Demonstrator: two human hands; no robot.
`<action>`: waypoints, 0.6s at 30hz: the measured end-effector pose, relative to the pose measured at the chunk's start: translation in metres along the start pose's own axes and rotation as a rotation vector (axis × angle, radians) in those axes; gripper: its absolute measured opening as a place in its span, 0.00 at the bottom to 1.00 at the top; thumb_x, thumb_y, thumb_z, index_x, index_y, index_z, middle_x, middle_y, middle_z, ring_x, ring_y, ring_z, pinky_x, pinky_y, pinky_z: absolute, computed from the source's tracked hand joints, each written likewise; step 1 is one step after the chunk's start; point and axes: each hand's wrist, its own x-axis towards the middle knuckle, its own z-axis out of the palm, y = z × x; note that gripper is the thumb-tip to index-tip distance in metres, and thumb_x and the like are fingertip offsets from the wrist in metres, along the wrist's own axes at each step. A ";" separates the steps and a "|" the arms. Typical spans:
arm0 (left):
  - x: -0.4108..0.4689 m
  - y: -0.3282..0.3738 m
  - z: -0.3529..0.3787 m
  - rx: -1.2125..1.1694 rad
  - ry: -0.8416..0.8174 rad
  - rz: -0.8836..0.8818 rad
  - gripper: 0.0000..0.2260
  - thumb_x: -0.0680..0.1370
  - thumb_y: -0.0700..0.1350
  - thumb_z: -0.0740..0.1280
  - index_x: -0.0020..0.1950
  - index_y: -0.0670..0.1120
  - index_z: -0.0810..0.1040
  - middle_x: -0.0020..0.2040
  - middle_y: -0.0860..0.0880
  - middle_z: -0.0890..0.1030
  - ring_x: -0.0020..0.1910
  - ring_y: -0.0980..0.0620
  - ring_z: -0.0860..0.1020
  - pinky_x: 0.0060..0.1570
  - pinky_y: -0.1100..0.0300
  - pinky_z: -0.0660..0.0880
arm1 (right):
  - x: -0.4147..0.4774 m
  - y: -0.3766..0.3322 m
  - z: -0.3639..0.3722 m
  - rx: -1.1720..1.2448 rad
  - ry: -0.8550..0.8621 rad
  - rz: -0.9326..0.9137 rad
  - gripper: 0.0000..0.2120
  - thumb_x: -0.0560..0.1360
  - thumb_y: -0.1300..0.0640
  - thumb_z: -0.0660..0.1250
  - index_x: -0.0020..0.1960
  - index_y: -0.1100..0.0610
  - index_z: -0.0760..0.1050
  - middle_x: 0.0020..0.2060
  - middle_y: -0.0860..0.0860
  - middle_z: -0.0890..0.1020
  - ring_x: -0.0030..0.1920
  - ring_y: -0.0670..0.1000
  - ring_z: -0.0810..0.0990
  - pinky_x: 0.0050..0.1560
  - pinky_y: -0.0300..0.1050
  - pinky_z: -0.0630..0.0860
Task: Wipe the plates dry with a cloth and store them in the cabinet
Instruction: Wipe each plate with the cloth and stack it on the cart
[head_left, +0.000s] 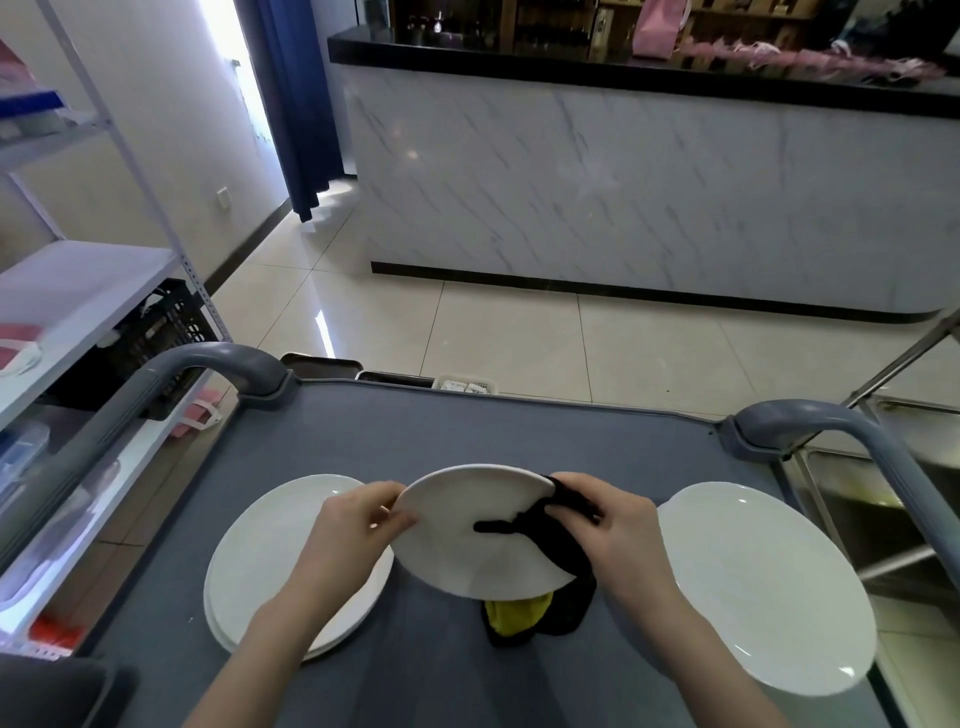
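Observation:
A white plate (467, 525) is held tilted above the grey cart top (467, 426). My left hand (358, 525) grips its left rim. My right hand (613, 525) holds a black cloth (550, 535) against the plate's right edge, with a strip of cloth lying across the plate's face. The cloth hangs down below the plate, showing a yellow side (519, 608). A stack of white plates (270, 566) lies on the cart at the left, partly behind my left forearm. A single white plate (763, 582) lies at the right.
Grey cart handles (228, 364) rise at both far corners. A white shelf rack (78, 291) with a black crate stands to the left. A steel counter frame (883, 499) lies to the right. A marble-fronted bar counter (623, 171) stands across the tiled floor.

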 end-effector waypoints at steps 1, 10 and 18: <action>0.000 0.002 0.000 0.056 0.020 0.048 0.12 0.76 0.40 0.72 0.39 0.58 0.78 0.36 0.61 0.80 0.40 0.61 0.78 0.39 0.72 0.69 | 0.001 -0.001 -0.002 -0.019 -0.022 0.016 0.14 0.72 0.64 0.71 0.50 0.46 0.82 0.44 0.40 0.84 0.48 0.45 0.82 0.52 0.53 0.78; 0.000 0.052 0.012 0.358 0.140 0.508 0.01 0.74 0.41 0.72 0.43 0.46 0.83 0.37 0.49 0.75 0.37 0.49 0.75 0.33 0.56 0.72 | 0.000 -0.027 0.019 -0.468 -0.067 -0.281 0.10 0.74 0.58 0.68 0.53 0.46 0.80 0.44 0.43 0.85 0.45 0.48 0.82 0.42 0.49 0.77; -0.007 -0.001 0.003 -0.020 -0.011 -0.023 0.10 0.76 0.39 0.71 0.42 0.55 0.81 0.39 0.58 0.82 0.41 0.59 0.80 0.42 0.68 0.73 | -0.008 -0.009 0.003 -0.085 0.065 -0.090 0.12 0.72 0.63 0.72 0.52 0.50 0.83 0.45 0.39 0.85 0.48 0.41 0.82 0.51 0.45 0.78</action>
